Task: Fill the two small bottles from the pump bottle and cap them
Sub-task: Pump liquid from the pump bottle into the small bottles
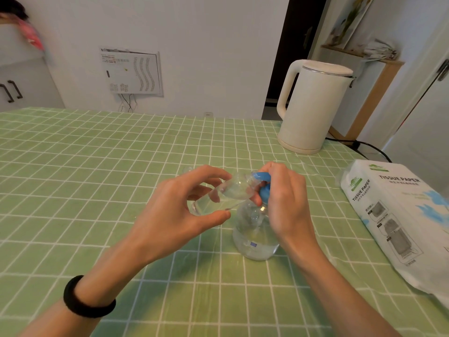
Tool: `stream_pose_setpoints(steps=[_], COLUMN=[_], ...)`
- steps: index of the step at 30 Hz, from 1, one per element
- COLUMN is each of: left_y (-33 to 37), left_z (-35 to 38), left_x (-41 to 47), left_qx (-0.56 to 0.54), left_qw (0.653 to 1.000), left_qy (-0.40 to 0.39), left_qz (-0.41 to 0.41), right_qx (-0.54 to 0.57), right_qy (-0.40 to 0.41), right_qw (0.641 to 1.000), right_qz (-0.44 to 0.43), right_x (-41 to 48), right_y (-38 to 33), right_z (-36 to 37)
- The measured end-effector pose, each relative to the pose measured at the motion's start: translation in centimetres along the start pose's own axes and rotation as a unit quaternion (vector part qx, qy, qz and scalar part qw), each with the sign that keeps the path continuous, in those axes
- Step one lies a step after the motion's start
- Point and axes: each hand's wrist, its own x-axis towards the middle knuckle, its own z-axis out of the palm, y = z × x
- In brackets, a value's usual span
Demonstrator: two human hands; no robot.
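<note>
A clear pump bottle (pixel 255 237) with a blue pump head (pixel 263 188) stands on the green checked tablecloth (pixel 97 166). My right hand (pixel 284 200) is closed over the blue pump head from the right. My left hand (pixel 179 205) holds a small clear bottle (pixel 218 195) tilted on its side, its open mouth up against the blue spout. Clear liquid lies in the small bottle. Something small and clear (pixel 187 169) shows on the cloth just beyond my left hand; I cannot tell what it is.
A white electric kettle (pixel 313 105) stands at the back right with its black cord (pixel 364 147) trailing off the table. A pack of tissue paper (pixel 401 215) lies along the right edge. A black band (pixel 87 297) circles my left wrist.
</note>
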Motion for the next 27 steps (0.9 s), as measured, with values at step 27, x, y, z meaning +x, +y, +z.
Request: stream_pose_setpoints(steps=[27], left_y=[-0.26], left_z=[0.10], left_x=[-0.10], left_qx=[-0.013], left_qw=[1.000], left_qy=[0.004], left_qz=[-0.002], right_qx=[-0.010], right_qy=[-0.010], right_qw=[1.000], right_qz=[0.010], right_x=[-0.19], right_y=[0.47], right_z=[0.05])
